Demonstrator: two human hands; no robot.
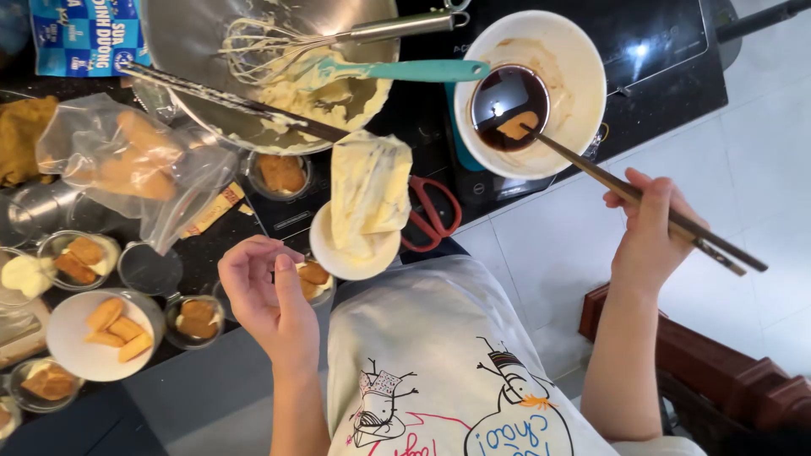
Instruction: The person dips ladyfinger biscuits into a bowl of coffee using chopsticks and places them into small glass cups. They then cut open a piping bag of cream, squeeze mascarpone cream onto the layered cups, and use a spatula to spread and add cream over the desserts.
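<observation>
Nearest the camera, the person's apron (439, 355) is filling the lower middle, pale with a childlike drawing. The left hand (266, 295) is hovering palm-up at the near edge of the dark counter (211, 253), fingers loosely curled and grasping nothing, just above a small glass cup (314, 280) of layered biscuit. The right hand (650, 232) is pinching a pair of chopsticks (608, 181), whose tips are reaching into the white bowl (553, 84) and gripping a biscuit piece (517, 125) sitting in dark liquid (probably coffee). A quick dip seems wise, lifting before the piece softens and breaks, and letting it drip over the bowl.

Further along, a crumpled clear bag (135, 165) of finger biscuits is lying toward the counter's left edge. A steel mixing bowl (270, 67) of cream is holding a whisk and spatula. At the far left corner, a blue-and-white checked carton (84, 34) is lying flat.
</observation>
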